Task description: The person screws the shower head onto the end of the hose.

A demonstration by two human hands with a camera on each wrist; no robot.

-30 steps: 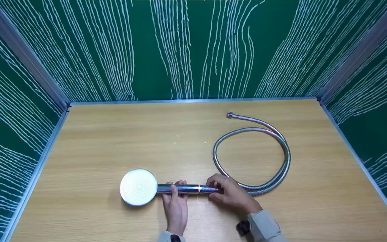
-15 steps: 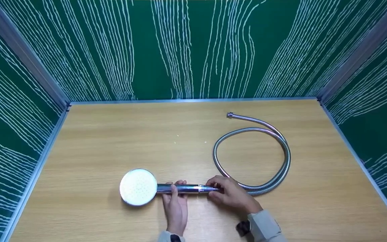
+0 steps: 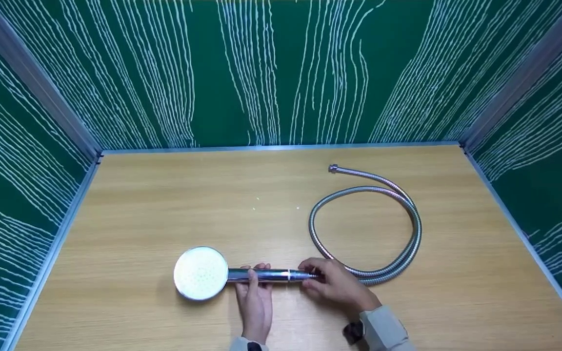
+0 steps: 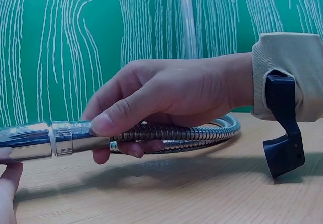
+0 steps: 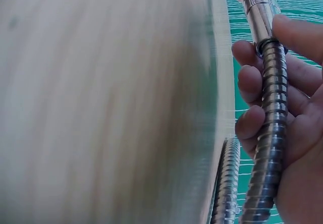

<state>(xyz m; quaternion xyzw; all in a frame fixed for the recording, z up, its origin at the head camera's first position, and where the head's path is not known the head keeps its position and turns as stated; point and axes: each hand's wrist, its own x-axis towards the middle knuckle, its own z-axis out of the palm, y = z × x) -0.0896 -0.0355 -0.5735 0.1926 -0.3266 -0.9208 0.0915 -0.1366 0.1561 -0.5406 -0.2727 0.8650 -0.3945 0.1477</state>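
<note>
R fingers (image 5: 251, 84) round hose conn. (image 5: 261, 24)

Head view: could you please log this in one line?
left hand: holds shower handle; right hand: grips connector; hose: looped on table

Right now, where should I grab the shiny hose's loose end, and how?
I'd pinch the hose just behind its end nut, coming down from above, thumb on the near side and fingers on the far side. That end lies on the table pointing left, so its long sides face near and far. It's also away from the left hand and right hand.
</note>
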